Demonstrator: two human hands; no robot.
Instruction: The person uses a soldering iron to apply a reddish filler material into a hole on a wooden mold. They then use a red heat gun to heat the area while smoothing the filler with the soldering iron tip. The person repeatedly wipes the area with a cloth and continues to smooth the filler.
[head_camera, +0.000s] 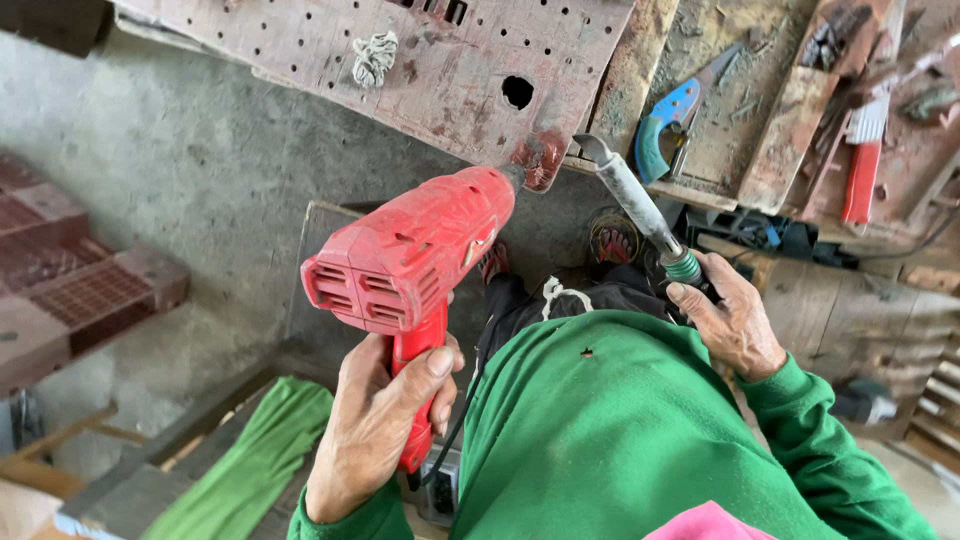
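Grey concrete floor (190, 170); worn perforated board (330, 50) above.

Red power drill (405, 255) up in the air, pistol grip pointing down, vented rear end facing the camera, its nose aimed up and away at the worn, reddish perforated board (420, 60) — the tip sits right at the board's lower edge, near a scuffed corner. Beside it, a slim tool with a dusty grey shaft and green collar (640, 210), tilted, its metal head up close to that same corner, just beside the drill's tip.
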